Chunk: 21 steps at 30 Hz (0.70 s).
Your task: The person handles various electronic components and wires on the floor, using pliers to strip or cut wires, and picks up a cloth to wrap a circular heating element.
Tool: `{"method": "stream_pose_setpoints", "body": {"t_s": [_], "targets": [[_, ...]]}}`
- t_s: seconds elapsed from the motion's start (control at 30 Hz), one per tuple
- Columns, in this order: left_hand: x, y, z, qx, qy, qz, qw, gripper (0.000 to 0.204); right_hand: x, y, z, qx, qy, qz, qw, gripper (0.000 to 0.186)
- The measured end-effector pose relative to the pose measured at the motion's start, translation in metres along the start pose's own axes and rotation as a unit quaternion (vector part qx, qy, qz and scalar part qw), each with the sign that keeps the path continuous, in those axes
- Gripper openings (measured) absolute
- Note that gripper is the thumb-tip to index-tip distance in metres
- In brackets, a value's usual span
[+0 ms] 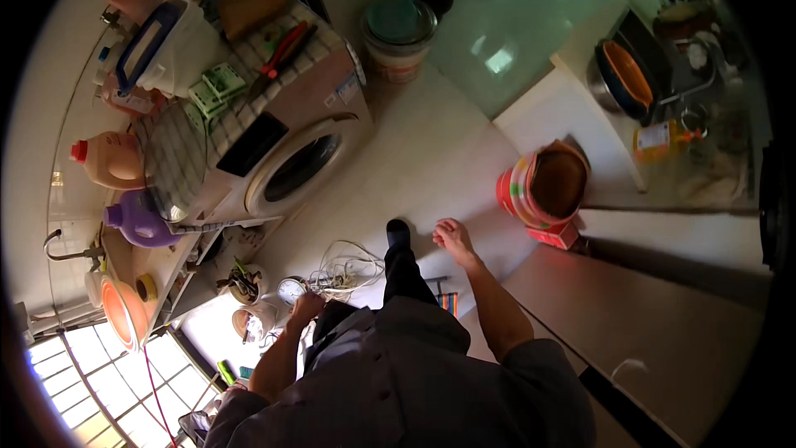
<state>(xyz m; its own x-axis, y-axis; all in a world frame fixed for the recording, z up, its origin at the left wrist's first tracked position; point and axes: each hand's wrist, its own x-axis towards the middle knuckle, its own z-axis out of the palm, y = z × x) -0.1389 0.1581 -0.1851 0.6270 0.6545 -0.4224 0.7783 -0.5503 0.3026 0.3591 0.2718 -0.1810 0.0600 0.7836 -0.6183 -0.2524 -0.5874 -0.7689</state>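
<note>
Fingers of the right hand [453, 239] were curled narrow over smooth pale floor [448, 149]; their state in the left hand [308, 306] could not be told. Beside it, near left, a round dial [291, 290] was seen. Far left, a washing machine [303, 106] was draped in striped cloth [236, 120].

"Where's the light coming from?"
"That barred window [108, 383], glaring white."
"And the floor [448, 133]?"
"Pale and smooth, running between the washing machine [308, 116] and a white-sided counter [554, 123]."
</note>
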Motion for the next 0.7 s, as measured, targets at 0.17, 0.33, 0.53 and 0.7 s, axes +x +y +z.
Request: {"method": "stream_pose_setpoints", "body": {"t_s": [0.17,0.33,0.53,0.7], "targets": [[0.244,0.067,-0.222,-0.592,0.073,-0.245,0.765,0.023,0.031,-0.123,-0.012,-0.067,0.035,-0.008,0.997,0.017],[0.353,0.084,-0.311,-0.625,0.051,-0.197,0.753,0.02,0.078,-0.135,-0.009,-0.092,-0.025,0.039,0.995,0.024],[0.492,0.058,-0.345,-0.597,-0.042,-0.2,0.776,0.016,0.14,-0.199,-0.041,-0.205,-0.044,0.091,0.974,0.032],[0.63,0.072,-0.412,-0.572,-0.062,-0.15,0.804,0.016,0.2,-0.264,-0.106,-0.318,0.07,0.008,0.945,0.036]]}}
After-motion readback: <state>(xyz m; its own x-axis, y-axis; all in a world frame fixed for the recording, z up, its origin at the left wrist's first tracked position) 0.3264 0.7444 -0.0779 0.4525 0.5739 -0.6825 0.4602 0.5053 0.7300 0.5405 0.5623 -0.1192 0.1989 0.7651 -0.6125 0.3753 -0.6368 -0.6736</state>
